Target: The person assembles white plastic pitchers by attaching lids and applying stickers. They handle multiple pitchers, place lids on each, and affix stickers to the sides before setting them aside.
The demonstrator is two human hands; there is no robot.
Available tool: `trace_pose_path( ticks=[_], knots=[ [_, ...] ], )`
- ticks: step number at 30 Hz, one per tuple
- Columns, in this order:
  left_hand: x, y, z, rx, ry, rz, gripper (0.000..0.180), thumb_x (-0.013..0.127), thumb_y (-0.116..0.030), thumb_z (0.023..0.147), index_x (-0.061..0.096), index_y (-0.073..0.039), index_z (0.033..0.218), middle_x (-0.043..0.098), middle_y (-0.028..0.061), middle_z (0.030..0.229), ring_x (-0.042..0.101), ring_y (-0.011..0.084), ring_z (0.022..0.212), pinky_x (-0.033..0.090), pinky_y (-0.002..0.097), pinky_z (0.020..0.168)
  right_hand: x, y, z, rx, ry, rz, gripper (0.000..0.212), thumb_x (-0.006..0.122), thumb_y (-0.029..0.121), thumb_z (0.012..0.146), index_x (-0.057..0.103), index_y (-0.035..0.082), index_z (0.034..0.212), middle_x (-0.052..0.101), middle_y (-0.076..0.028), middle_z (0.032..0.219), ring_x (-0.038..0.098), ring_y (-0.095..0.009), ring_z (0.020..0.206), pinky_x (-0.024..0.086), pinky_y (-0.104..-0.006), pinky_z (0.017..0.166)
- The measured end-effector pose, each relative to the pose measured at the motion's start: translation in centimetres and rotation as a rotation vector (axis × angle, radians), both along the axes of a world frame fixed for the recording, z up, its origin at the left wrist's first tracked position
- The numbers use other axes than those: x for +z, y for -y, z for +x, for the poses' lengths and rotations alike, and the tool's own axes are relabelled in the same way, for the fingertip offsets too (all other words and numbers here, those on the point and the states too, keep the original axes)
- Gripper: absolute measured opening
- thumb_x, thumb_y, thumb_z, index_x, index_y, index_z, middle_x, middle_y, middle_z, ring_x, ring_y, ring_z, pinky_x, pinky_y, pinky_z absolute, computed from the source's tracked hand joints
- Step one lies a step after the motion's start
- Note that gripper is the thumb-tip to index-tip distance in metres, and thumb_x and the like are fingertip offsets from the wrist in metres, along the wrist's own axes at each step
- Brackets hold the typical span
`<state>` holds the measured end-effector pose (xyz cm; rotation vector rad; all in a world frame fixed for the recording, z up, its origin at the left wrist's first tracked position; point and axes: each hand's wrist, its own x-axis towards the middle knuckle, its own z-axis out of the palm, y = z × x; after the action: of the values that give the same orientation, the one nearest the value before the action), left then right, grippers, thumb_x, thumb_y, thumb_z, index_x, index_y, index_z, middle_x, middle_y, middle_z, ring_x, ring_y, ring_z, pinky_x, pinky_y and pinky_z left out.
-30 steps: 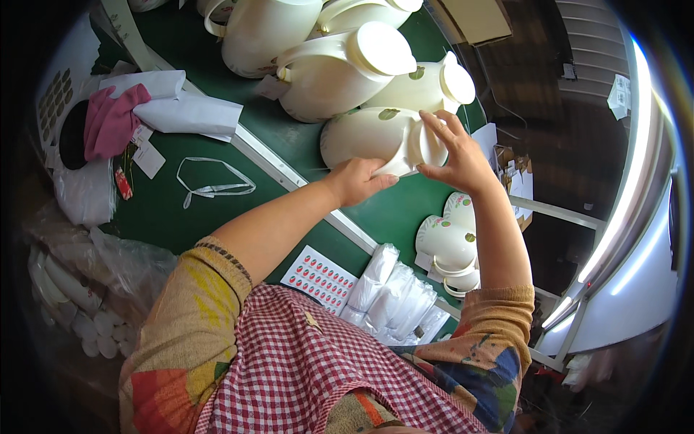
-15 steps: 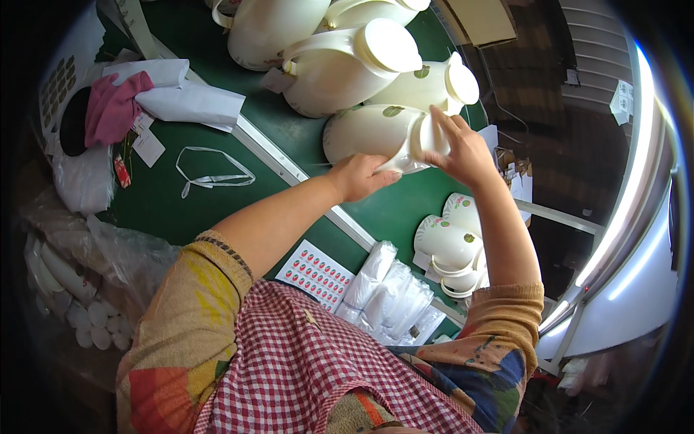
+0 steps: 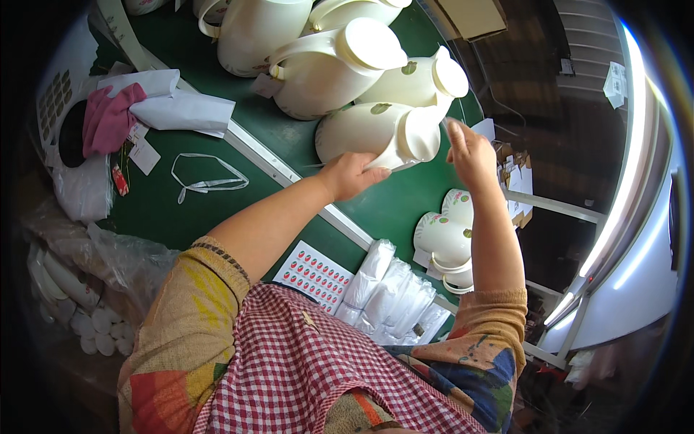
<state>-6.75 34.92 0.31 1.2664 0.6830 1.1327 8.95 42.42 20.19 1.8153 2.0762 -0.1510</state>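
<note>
A cream pitcher [image 3: 361,130] with a leaf decal lies on its side on the green table, its round lid [image 3: 421,134] turned to the right. My left hand [image 3: 348,175] grips it by the handle, thumb along the near side. Just to the right of the lid is my right hand [image 3: 471,153], raised and apart from it. Its fingers are bent and slightly blurred, with a gap between thumb and forefinger and nothing visible in them. Behind lie more cream pitchers [image 3: 318,79], several of them touching or close together.
Smaller decorated cups [image 3: 442,239] stand at right beside my forearm. Clear plastic bags [image 3: 394,289] and a sticker sheet [image 3: 313,275] lie near my apron. On the left are a pink cloth [image 3: 112,119], white paper [image 3: 184,108] and a tied strip [image 3: 210,177]. A metal rail [image 3: 271,163] crosses the table.
My right hand has let go of the pitcher's lid and drawn away to the right, its fingers curling in. My left hand keeps its hold on the handle. The whole view has shifted slightly.
</note>
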Motion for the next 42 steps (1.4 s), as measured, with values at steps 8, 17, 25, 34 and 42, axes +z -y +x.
trace_pose_path(
  ticks=[8, 17, 25, 34, 42],
  knots=[
    [0.2, 0.2, 0.0, -0.073, 0.038, -0.07, 0.041, 0.057, -0.033, 0.093, 0.061, 0.0, 0.116, 0.066, 0.0075, 0.089, 0.058, 0.015, 0.08, 0.048, 0.0324, 0.076, 1.1, -0.2, -4.3, 0.085, -0.071, -0.052, 0.078, 0.074, 0.042, 0.071, 0.047, 0.011, 0.137, 0.058, -0.021, 0.121, 0.054, -0.033, 0.117, 0.041, -0.0382, 0.103],
    [1.4, -1.8, -3.3, -0.293, -0.038, -0.221, 0.035, 0.059, -0.035, 0.091, 0.066, -0.002, 0.097, 0.053, 0.0004, 0.065, 0.047, 0.0087, 0.055, 0.037, 0.0257, 0.05, -2.2, 0.8, -1.2, 0.411, -0.152, 0.074, 0.085, 0.073, 0.047, 0.068, 0.044, 0.009, 0.138, 0.055, -0.018, 0.12, 0.061, -0.035, 0.101, 0.051, -0.0436, 0.084],
    [0.4, -2.8, -5.2, -0.481, 0.011, -0.269, 0.032, 0.061, -0.031, 0.089, 0.069, -0.001, 0.099, 0.056, 0.0015, 0.064, 0.049, 0.0091, 0.054, 0.038, 0.0253, 0.05, -4.8, 2.0, 0.0, 0.731, -0.301, 0.217, 0.069, 0.062, 0.046, 0.074, 0.051, 0.007, 0.13, 0.049, -0.021, 0.125, 0.05, -0.039, 0.111, 0.041, -0.0447, 0.097],
    [-0.4, 4.0, 2.8, 0.334, -0.141, 0.125, 0.031, 0.064, -0.034, 0.085, 0.066, -0.006, 0.099, 0.066, 0.0217, 0.083, 0.064, 0.0418, 0.08, 0.051, 0.0468, 0.07, -8.6, 5.0, -1.2, 0.112, -0.5, 0.621, 0.051, 0.064, 0.039, 0.08, 0.059, 0.009, 0.12, 0.053, -0.017, 0.121, 0.05, -0.034, 0.112, 0.04, -0.0439, 0.094],
    [1.6, 2.3, -5.3, 0.048, -0.22, 0.023, 0.029, 0.057, -0.022, 0.091, 0.062, 0.003, 0.103, 0.06, 0.0056, 0.074, 0.055, 0.0133, 0.07, 0.047, 0.0277, 0.068, -13.5, -3.2, 7.8, -0.489, -1.188, 0.367, 0.033, 0.059, 0.032, 0.092, 0.062, 0.004, 0.109, 0.063, -0.006, 0.102, 0.058, -0.017, 0.092, 0.045, -0.0303, 0.083]
  ],
)
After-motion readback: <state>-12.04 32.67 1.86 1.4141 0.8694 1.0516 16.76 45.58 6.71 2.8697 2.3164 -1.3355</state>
